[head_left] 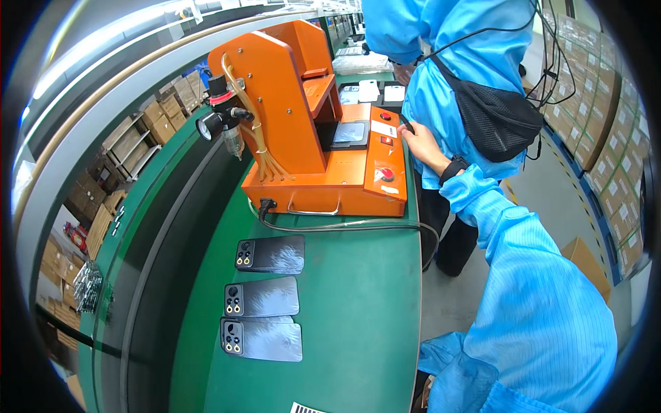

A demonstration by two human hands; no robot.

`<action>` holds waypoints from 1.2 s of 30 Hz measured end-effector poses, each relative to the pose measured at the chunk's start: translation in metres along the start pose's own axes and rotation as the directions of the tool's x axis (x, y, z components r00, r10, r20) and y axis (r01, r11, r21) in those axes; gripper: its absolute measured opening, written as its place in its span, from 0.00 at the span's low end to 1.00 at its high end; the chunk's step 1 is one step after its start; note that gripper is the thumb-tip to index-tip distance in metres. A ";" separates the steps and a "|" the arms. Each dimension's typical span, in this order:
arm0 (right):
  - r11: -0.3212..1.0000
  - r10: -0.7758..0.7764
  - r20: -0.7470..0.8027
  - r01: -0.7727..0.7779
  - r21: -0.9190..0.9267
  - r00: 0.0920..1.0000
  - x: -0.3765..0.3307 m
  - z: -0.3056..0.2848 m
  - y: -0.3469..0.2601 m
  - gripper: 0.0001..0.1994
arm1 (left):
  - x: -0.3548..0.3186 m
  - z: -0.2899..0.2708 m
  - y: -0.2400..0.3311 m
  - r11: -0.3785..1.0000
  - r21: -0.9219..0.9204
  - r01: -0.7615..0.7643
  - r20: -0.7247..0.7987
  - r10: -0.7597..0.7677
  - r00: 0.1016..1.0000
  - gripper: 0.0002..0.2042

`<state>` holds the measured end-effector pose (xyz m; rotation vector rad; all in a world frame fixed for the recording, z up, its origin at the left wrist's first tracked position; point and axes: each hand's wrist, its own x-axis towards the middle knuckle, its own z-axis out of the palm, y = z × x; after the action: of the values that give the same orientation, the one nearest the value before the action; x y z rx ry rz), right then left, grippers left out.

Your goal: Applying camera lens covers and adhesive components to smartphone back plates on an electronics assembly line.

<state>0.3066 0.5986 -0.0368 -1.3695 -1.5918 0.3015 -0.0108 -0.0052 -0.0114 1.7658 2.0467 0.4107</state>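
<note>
Standing: boxy orange machine, red buttons | right fingers beside front panel | grip can't be discerned

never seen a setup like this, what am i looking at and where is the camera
This single picture is a wide fisheye view from a camera on a person's head, looking down, so straight edges bend. No robot here, just bare hands. The right hand is at the front of an orange machine with red buttons; I cannot tell whether it grips the dark thing there. The left hand is not visible. A flat piece lies in the machine. On the green bench lie dark phone-shaped pieces. Beyond stands a co-worker in blue.
</note>
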 end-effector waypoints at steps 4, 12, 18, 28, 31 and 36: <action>0.999 -0.031 -0.090 0.033 0.017 0.995 0.030 0.020 0.010 0.14 | 0.004 -0.009 0.008 1.000 -0.004 -0.028 -0.015 0.028 1.000 0.35; 0.866 0.350 -0.082 -0.289 0.408 0.933 0.093 0.048 0.004 0.10 | -0.024 0.035 0.005 0.939 0.314 -0.140 -0.335 0.248 0.909 0.25; 0.962 0.269 -0.300 -0.272 0.035 0.915 0.148 0.050 0.073 0.11 | -0.007 0.096 0.048 0.918 0.315 -0.242 -0.186 0.310 0.932 0.23; 0.757 0.654 -0.335 -0.588 0.287 0.678 0.138 -0.006 0.215 0.23 | 0.063 0.096 0.088 0.951 0.301 -0.072 -0.145 0.120 0.982 0.22; 0.543 0.817 -0.120 -0.682 0.490 0.564 0.133 0.001 0.192 0.21 | 0.063 0.100 0.096 0.954 0.301 -0.006 -0.077 0.030 0.997 0.24; 0.265 0.823 0.167 -0.625 0.734 0.544 0.141 -0.003 0.226 0.34 | 0.064 0.104 0.089 0.997 0.074 0.015 -0.104 -0.007 0.995 0.26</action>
<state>0.4641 0.7943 -0.1259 -1.2992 -0.3310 1.1678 0.1090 0.0676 -0.0679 1.8108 2.1688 0.4366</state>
